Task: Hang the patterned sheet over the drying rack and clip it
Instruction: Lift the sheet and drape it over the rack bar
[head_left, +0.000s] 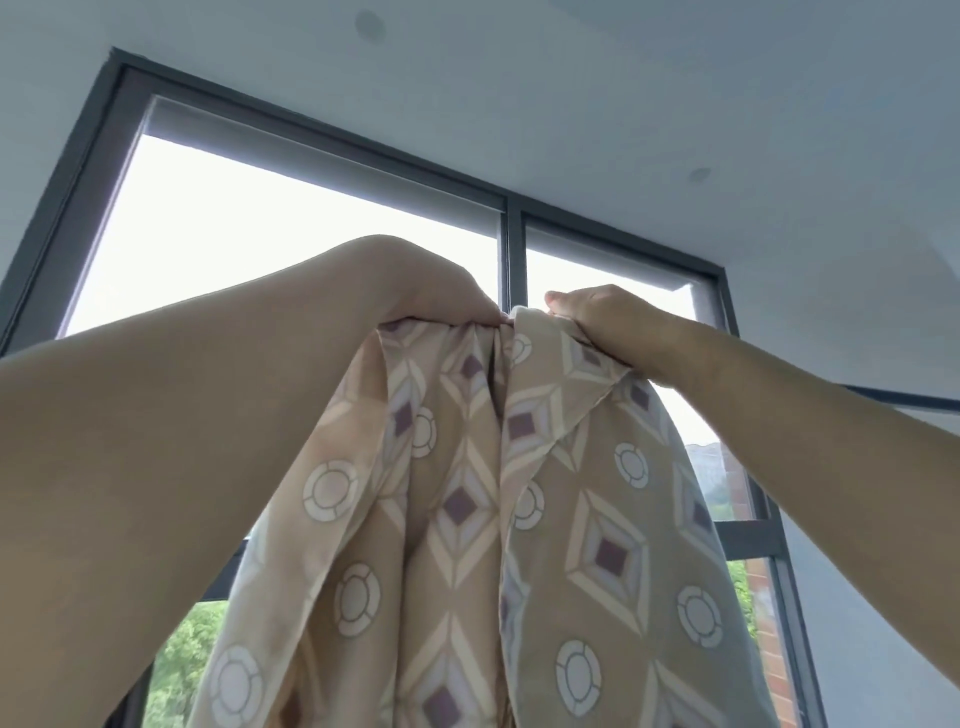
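While aloft, two hands (441, 296) (605, 322), one sheet (597, 519).

Both hands are up at mid-frame, almost touching. The left hand (441, 293) is bent hard at the wrist, fingers hidden, bunching the top of the sheet (467, 467); the right hand (602, 322) curls over its edge, thumb out.

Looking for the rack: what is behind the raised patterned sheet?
Behind the patterned sheet stands a dark-framed window, with trees and a brick wall low down. No rack or clip shows; anything directly behind the fabric is covered.
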